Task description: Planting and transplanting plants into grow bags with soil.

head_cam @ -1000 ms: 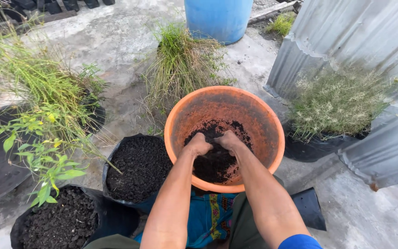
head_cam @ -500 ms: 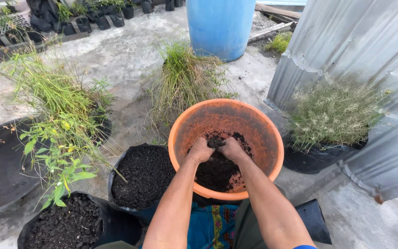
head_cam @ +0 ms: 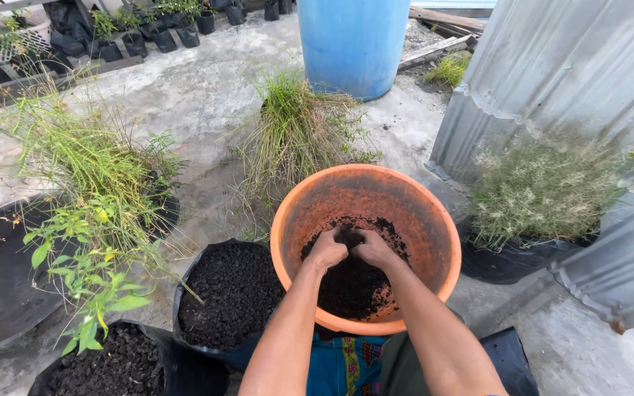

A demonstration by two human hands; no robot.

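An orange plastic basin (head_cam: 412, 202) stands tilted on the concrete in front of me, with dark soil (head_cam: 354, 282) heaped in its near half. Both my hands are down in that soil, side by side. My left hand (head_cam: 326, 249) is curled into the heap with its fingers buried. My right hand (head_cam: 373, 248) touches it, fingers also closed into the soil. Left of the basin stands a black grow bag (head_cam: 229, 290) filled with the same dark soil.
A second soil-filled black bag (head_cam: 108, 367) sits at the lower left, behind a leafy green plant (head_cam: 89, 249). A grass clump (head_cam: 299, 132) and blue barrel (head_cam: 354, 40) stand beyond the basin. Corrugated metal sheets (head_cam: 574, 66) and a bushy potted plant (head_cam: 544, 191) flank the right.
The view has shifted slightly, so the basin sits lower in the picture. Both hands have stayed in the soil, working it together and drawing a little nearer to me.
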